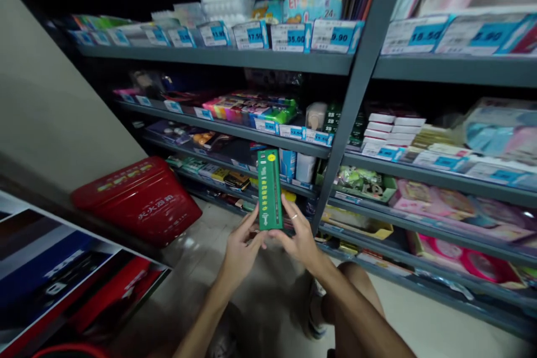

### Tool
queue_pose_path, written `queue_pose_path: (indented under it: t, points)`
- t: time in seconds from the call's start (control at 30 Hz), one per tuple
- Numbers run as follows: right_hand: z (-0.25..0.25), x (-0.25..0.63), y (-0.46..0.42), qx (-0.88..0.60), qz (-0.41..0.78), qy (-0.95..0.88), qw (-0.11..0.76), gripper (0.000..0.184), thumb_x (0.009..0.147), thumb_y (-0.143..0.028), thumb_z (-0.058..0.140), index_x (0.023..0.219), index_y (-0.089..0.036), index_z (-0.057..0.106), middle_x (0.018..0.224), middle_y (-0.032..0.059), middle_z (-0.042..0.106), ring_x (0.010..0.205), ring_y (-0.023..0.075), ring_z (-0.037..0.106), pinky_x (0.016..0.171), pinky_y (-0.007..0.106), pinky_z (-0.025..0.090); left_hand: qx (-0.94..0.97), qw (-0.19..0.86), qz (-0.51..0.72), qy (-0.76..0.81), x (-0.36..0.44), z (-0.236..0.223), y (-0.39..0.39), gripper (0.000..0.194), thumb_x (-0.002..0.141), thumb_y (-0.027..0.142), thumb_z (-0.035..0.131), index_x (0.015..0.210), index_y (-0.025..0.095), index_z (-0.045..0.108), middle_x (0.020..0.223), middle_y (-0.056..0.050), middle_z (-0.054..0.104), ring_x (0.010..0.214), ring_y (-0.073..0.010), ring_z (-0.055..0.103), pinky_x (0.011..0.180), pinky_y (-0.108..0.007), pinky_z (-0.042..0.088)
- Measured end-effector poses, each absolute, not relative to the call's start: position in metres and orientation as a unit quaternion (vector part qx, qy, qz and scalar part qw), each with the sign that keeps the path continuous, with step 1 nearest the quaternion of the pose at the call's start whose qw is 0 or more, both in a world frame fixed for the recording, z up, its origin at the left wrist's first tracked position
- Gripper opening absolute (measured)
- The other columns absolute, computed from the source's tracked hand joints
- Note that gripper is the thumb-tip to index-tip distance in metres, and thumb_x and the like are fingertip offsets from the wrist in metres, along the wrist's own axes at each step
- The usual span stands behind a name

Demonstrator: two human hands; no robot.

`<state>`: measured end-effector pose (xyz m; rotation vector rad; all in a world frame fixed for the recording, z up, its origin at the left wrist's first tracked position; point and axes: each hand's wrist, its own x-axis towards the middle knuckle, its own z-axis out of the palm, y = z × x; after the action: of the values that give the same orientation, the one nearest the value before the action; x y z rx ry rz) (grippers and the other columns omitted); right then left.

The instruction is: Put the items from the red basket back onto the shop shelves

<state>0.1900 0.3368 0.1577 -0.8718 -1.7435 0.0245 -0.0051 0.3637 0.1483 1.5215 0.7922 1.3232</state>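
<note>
A long, narrow green box point(269, 189) with yellow print stands upright in front of me, held at its lower end by both hands. My left hand point(241, 249) grips the lower left edge with fingers curled round it. My right hand point(298, 238), with a ring on one finger, pinches the lower right edge. The box is raised in front of the lower shelves. My bent knee point(356, 291) shows below the right hand.
Grey metal shelving point(235, 57) full of stationery and blue price tags point(293, 36) fills the view, with an upright post point(348, 117) just right of the box. A red case point(138, 198) stands on the floor at left. A printed board point(62, 274) lies at lower left.
</note>
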Motion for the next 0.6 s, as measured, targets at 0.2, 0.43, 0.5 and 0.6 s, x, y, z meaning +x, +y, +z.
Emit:
queue_pose_path:
  t: [0.2,0.43,0.5,0.6]
  points:
    - [0.191,0.248,0.259,-0.404,-0.143,-0.686,0.587,0.088,0.108,-0.057,0.072,0.181,-0.027,0.034,0.161,0.0177,0.065,0.142,0.0350,0.070,0.114,0.045,0.066,0.743,0.406,0.488,0.211,0.043,0.217,0.315,0.058,0.103,0.035,0.078,0.160,0.032,0.069,0.137,-0.010,0.073,0.094,-0.0202,0.077,0.072,-0.025,0.068]
    - [0.273,0.326,0.223,-0.448,-0.226,-0.657,0.563,0.080,0.110,-0.044,0.075,0.179,-0.030,0.039,0.167,0.0148,0.060,0.148,0.0346,0.066,0.119,0.047,0.062,0.787,0.353,0.503,0.062,0.130,0.301,0.308,0.062,0.108,0.039,0.073,0.167,0.029,0.060,0.133,-0.012,0.074,0.103,-0.0229,0.074,0.091,-0.032,0.067]
    - [0.296,0.339,0.229,-0.463,-0.192,-0.649,0.572,0.076,0.110,-0.043,0.075,0.177,-0.031,0.043,0.168,0.0135,0.059,0.148,0.0336,0.066,0.121,0.048,0.060,0.775,0.381,0.502,0.052,0.151,0.317,0.316,0.063,0.107,0.044,0.074,0.167,0.027,0.060,0.127,-0.011,0.073,0.093,-0.0207,0.073,0.078,-0.029,0.066]
    - [0.323,0.349,0.243,-0.467,-0.128,-0.645,0.591,0.071,0.110,-0.043,0.074,0.174,-0.028,0.049,0.167,0.0126,0.060,0.148,0.0328,0.065,0.126,0.049,0.054,0.740,0.430,0.515,0.046,0.170,0.333,0.327,0.066,0.106,0.049,0.074,0.167,0.027,0.060,0.126,-0.010,0.070,0.083,-0.0172,0.071,0.067,-0.026,0.063]
